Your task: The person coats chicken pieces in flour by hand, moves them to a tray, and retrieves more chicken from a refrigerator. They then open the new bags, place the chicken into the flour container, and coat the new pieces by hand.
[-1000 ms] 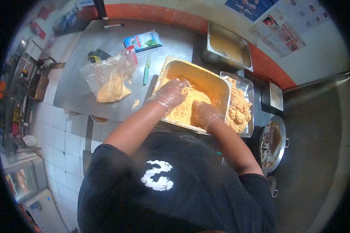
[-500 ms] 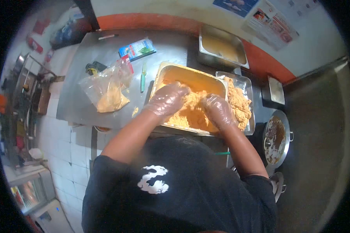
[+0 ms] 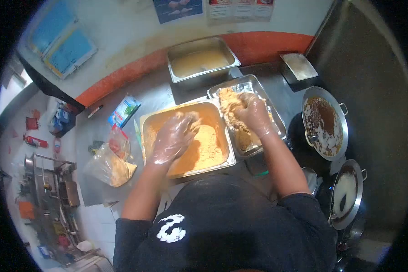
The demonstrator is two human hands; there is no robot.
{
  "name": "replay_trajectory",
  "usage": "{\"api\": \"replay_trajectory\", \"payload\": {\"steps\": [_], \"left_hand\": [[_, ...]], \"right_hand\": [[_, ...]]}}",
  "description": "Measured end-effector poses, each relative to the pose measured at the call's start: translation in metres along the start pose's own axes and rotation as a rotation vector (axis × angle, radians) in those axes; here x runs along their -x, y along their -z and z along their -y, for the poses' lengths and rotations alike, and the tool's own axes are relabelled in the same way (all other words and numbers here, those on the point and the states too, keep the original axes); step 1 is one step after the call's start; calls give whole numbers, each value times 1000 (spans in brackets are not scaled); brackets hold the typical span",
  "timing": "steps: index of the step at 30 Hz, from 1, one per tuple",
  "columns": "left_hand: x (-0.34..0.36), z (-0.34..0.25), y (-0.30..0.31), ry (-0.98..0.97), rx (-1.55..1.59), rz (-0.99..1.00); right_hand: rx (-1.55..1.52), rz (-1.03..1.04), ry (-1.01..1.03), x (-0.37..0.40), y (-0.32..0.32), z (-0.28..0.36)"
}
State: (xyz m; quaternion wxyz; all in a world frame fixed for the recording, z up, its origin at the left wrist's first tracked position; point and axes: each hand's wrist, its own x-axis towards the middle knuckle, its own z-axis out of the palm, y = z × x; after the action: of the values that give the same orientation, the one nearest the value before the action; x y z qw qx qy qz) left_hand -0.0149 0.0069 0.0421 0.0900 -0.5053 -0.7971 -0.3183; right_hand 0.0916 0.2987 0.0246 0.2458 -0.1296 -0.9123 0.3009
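Observation:
My left hand (image 3: 173, 138), in a clear plastic glove, is raised over a steel pan (image 3: 150, 119) of orange-tan breading flour (image 3: 209, 145). Its fingers are curled, with tan coating at their tips; whether a piece lies in them I cannot make out. To the right, my gloved right hand (image 3: 257, 117) is closed on a breaded chicken piece (image 3: 231, 103) above a foil-lined metal tray (image 3: 275, 112). More coated pieces (image 3: 245, 140) lie in that tray, partly hidden by the hand.
Behind stands a deep pan of cloudy liquid (image 3: 199, 61). Woks of foamy oil (image 3: 325, 129) (image 3: 344, 197) are at the right. On the left lie a plastic bag of flour (image 3: 115, 170), a blue packet (image 3: 124, 111) and a marker (image 3: 95, 111). A lidded container (image 3: 300, 67) sits far right.
My right hand has gone from the flour pan to the tray on the right. My left hand has lifted within the pan's area. The camera view has turned, showing a second wok.

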Motion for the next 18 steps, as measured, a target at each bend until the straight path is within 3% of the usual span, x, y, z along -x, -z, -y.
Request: {"api": "replay_trajectory", "payload": {"steps": [4, 6, 8, 9, 10, 11, 12, 13, 14, 17, 18], "left_hand": [[-79, -41, -28, 47, 26, 17], [-108, -49, -55, -2, 27, -28], [-121, -48, -87, -39, 29, 4], [-123, -49, -96, -26, 37, 70], [-120, -47, -102, 28, 16, 246], [-111, -45, -106, 39, -9, 240], [-96, -44, -104, 51, -33, 236], [-81, -41, -101, 63, -60, 232], [-75, -46, -81, 290, -15, 405], [-6, -6, -75, 472, -188, 568], [2, -2, -73, 480, -213, 732]], "right_hand": [[255, 47, -20, -20, -3, -86], [153, 146, -147, -4, -21, -124], [359, 310, -45, 7, -9, -123], [248, 238, -42, 11, -8, -129], [136, 173, -40, 17, -7, -135], [23, 112, -42, 25, -9, -140], [-169, 148, -169, 30, 1, -127], [-132, 138, -166, 35, 9, -117], [-94, 127, -161, 37, 16, -108], [-35, 91, -76, 43, 21, -79], [-44, 76, 2, 42, 19, -59]]}}
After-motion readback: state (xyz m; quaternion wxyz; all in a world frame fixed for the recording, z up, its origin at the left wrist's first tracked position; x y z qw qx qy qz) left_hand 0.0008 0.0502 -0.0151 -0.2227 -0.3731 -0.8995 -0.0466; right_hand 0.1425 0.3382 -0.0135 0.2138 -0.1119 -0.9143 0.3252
